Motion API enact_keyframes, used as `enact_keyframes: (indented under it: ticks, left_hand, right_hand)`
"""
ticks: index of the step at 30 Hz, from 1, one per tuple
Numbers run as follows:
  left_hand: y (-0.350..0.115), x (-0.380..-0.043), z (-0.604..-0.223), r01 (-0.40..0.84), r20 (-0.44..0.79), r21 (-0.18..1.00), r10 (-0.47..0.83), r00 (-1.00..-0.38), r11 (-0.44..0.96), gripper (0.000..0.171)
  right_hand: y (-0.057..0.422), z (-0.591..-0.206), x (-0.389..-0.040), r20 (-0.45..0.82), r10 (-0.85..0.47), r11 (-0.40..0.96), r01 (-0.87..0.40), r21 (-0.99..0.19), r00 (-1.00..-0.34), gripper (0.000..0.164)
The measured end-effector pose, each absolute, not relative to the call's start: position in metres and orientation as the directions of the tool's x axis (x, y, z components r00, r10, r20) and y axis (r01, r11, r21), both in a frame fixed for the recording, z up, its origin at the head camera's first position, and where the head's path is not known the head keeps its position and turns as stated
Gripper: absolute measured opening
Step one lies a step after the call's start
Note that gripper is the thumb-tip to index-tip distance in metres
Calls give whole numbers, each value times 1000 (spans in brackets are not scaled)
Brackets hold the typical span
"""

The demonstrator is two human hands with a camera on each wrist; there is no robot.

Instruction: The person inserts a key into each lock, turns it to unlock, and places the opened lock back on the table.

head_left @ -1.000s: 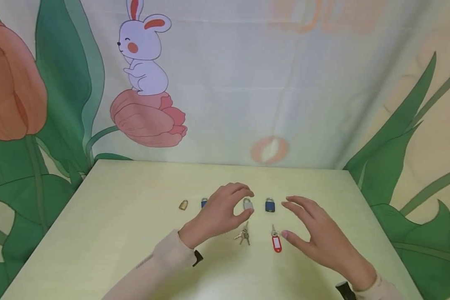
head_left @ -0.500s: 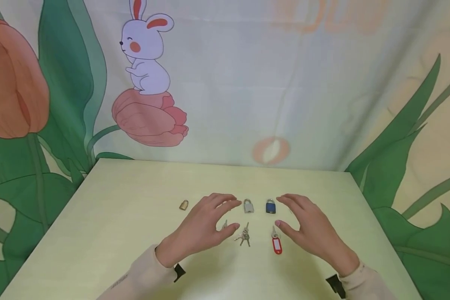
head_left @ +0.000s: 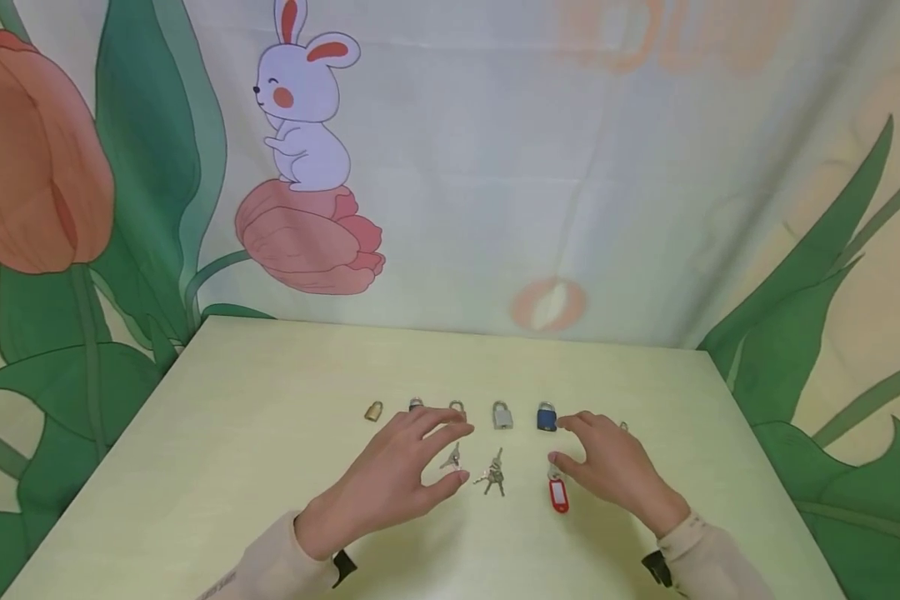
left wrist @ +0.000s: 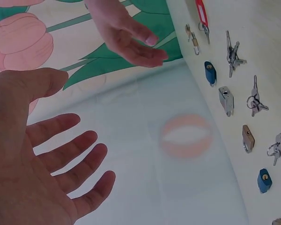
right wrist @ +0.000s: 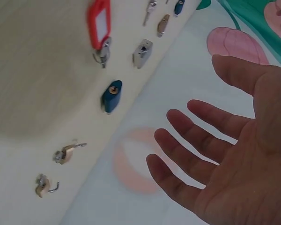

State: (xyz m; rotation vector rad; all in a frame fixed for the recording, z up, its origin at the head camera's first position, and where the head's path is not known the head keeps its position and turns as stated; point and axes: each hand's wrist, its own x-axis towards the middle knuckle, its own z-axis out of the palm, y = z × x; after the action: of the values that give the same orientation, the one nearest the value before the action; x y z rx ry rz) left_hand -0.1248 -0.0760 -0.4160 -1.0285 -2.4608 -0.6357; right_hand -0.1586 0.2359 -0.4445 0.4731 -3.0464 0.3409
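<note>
My left hand (head_left: 390,475) hovers over the table, fingers gently bent and holding nothing. It partly covers a blue padlock (head_left: 416,403) and a brass padlock (head_left: 457,407); a few small keys (head_left: 453,457) lie by its fingertips. My right hand (head_left: 618,471) is likewise loosely spread and holds nothing, near a larger blue padlock (head_left: 547,417) and a red key tag (head_left: 558,497) with a key. Between the hands are a silver padlock (head_left: 502,416) and a bunch of keys (head_left: 494,474). In the right wrist view, two small brass padlocks (right wrist: 64,153) lie beyond the blue one.
A small brass padlock (head_left: 373,411) ends the row at the left. The pale table (head_left: 270,400) meets a printed cloth backdrop (head_left: 450,167) along its far edge. Plant-printed cloth also flanks both sides.
My left hand has moved left and toward me, uncovering keys. My right hand has shifted left, toward the blue padlock and red tag. The locks and keys stay in place on the table.
</note>
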Motion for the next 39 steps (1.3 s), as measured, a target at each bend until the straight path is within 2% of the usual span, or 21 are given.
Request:
enact_keyframes:
  ticks: [5, 10, 22, 39]
  left_hand:
    - [-77, -124, -420, 744, 537, 242, 552, -638, 623, 43]
    - [-79, -122, -423, 731, 516, 244, 553, -654, 637, 43]
    - [-82, -121, -424, 716, 472, 257, 562, -679, 649, 41]
    - [-84, -122, -426, 710, 454, 262, 566, -689, 654, 38]
  right_hand:
    - [238, -456, -166, -2, -262, 941, -255, -222, -965, 39]
    - [238, -469, -171, -53, -232, 949, -214, -230, -971, 28]
    - [236, -490, -180, -196, -169, 966, -124, -226, -966, 33]
    - [236, -501, -186, -191, -178, 957, -125, -261, -965, 28]
